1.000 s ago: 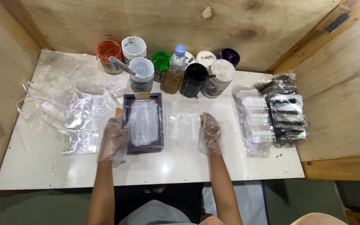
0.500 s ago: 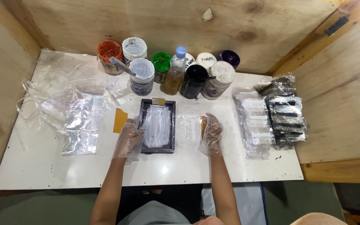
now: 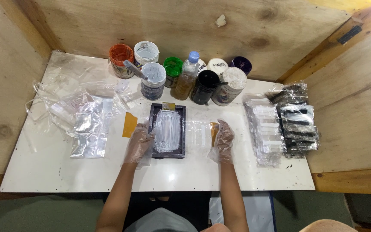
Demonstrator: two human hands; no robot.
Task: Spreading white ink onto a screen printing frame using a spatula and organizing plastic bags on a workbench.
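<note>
Looking straight down at a white table (image 3: 44, 172) boxed in by plywood walls. Both hands in thin clear gloves. Left hand (image 3: 139, 144) flat on the left edge of a dark tray (image 3: 183, 129), fingers lying close together, pointing to 12 o'clock. Tray sits dead centre, coated inside with smeared white paint (image 3: 167, 131), small yellowish tab (image 3: 168, 105) at its 12 o'clock end. Right hand (image 3: 222, 141) at 3 o'clock of the tray, resting on a clear bag (image 3: 198, 134) laid just beside it, fingers a bit loose but not really spread; something orange-brown (image 3: 214, 128) by the thumb, hard to tell if pinched or just lying there. Orange card (image 3: 129, 124) on the table at 9 o'clock of the tray, just past the left hand.

Row of paint tubs (image 3: 153, 79) and a bottle (image 3: 187, 77) at 12 o'clock, orange, white, green, black, purple lids. Heap of crumpled clear plastic (image 3: 84, 116) way out at 9 o'clock. Stacks of bagged white and black pieces (image 3: 280, 122) at 3 o'clock, well apart from the right hand.
</note>
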